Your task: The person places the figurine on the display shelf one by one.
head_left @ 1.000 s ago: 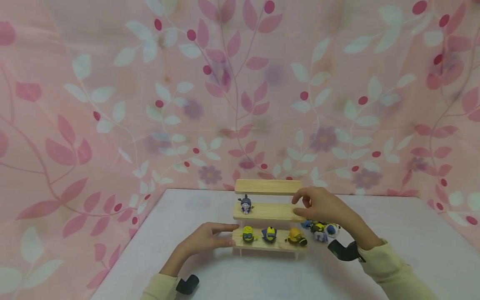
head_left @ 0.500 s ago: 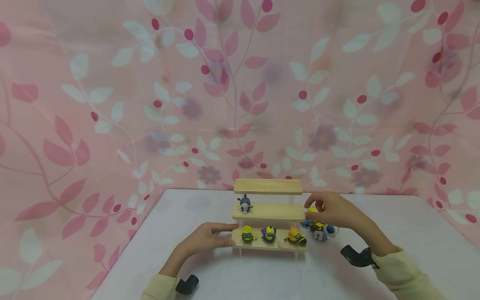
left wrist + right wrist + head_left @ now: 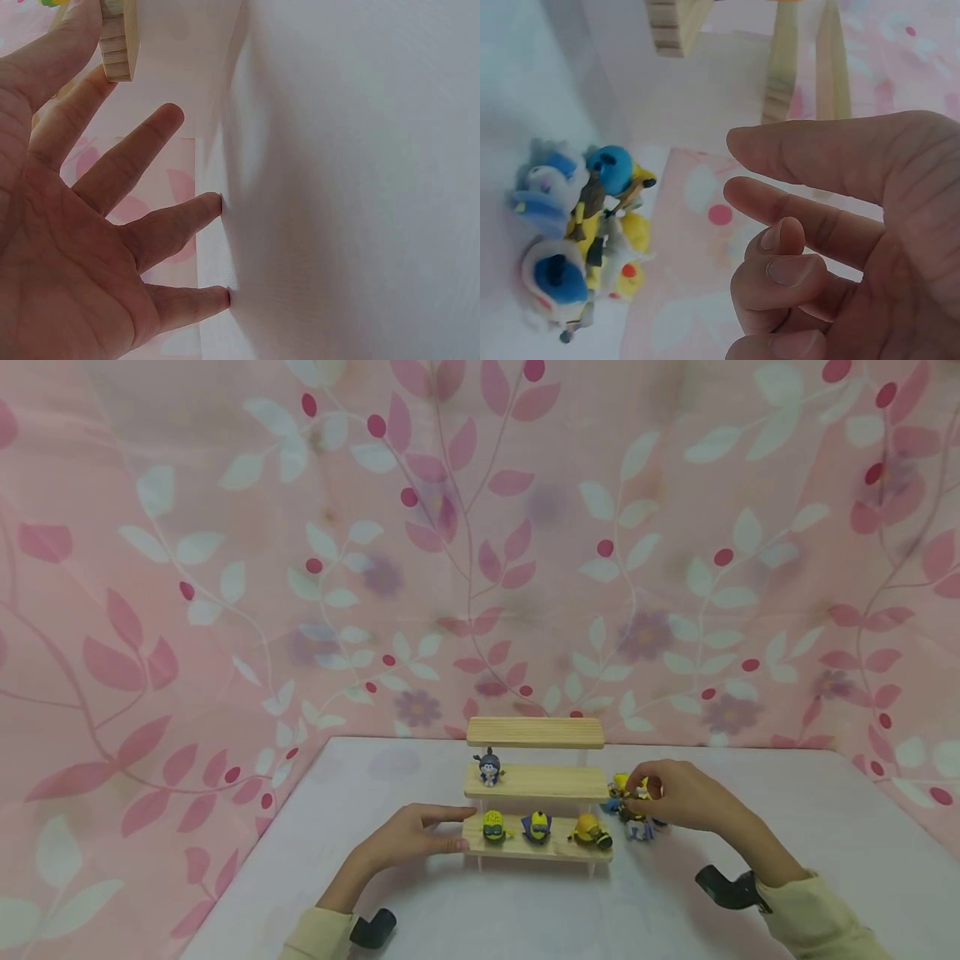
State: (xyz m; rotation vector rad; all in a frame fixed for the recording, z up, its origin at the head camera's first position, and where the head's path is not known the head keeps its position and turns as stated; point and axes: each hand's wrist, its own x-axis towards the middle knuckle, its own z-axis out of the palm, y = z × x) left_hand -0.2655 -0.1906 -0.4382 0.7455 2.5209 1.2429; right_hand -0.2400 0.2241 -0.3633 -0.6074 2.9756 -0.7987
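Observation:
A three-tier wooden display shelf (image 3: 534,782) stands on the white table. My left hand (image 3: 408,841) holds the left end of its bottom board between thumb and index finger, the other fingers spread with two fingertips at the tabletop (image 3: 337,187). Right of the shelf, my right hand (image 3: 678,795) is over a heap of small toy figures (image 3: 585,232). Its thumb and index finger are apart with nothing between them; its other fingers are bent. In the head view this hand hides part of the heap.
Three yellow figures, a green-goggled one (image 3: 493,827), a purple-caped one (image 3: 537,828) and an orange-topped one (image 3: 590,832), sit along the bottom board. A grey-haired figure (image 3: 489,768) is at the middle board's left end. A pink leaf-patterned cloth (image 3: 480,543) hangs behind.
My right hand has left the right end of the middle board and moved right and down to the heap of figures. My left hand has kept its hold on the shelf.

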